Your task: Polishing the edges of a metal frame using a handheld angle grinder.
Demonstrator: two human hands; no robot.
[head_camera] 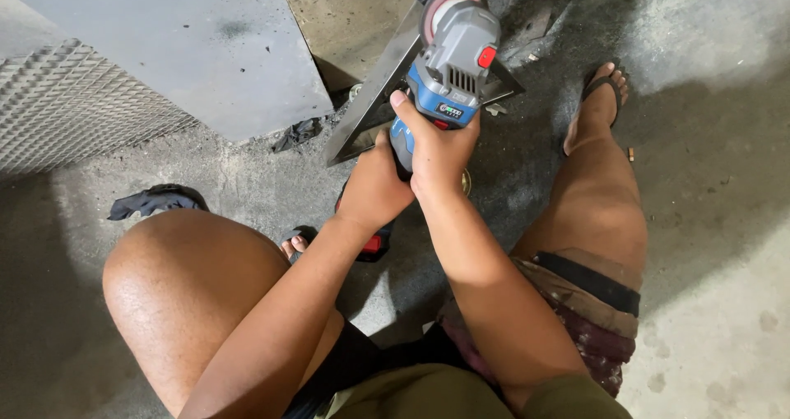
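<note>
Both hands, the left hand [374,190] and right hand [439,143], were clenched around the blue-grey cordless angle grinder [448,65], steadying its disc over the triangular steel frame [374,98] on the concrete floor [716,320].

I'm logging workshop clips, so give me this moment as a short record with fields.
Setting: person squatting on a concrete floor
Left hand: grips the rear of the tool body
Right hand: wraps the angle grinder, blue and grey
Grinder disc: at the metal angle frame
Nearby: grey metal sheet, expanded mesh, dark rag
Footwear: sandal
</note>
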